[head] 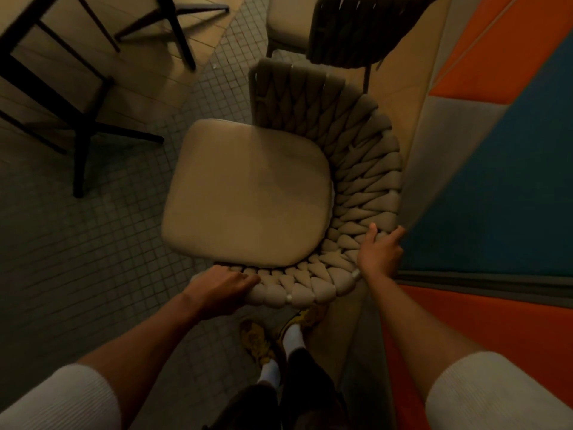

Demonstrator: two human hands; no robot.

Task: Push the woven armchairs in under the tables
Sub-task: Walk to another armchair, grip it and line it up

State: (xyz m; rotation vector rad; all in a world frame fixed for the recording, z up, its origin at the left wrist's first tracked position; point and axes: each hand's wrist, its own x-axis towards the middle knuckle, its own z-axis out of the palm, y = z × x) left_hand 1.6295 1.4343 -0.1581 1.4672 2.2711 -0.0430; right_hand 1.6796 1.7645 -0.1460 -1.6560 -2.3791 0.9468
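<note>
Gripping woven armchair (366, 169) rim, left hand (221, 288), right hand (379, 254)

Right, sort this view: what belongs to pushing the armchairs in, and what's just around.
Job: near armchair, gripped at its woven back by left hand and right hand; far armchair; table.
Just around: wall panels; tiled floor; shoes.

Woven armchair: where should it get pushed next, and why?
Probably slide it forward-left toward the table. The left hand and right hand grip the woven armchair by its backrest, its seat cushion points at the table's black legs, and tiled floor lies between.
</note>
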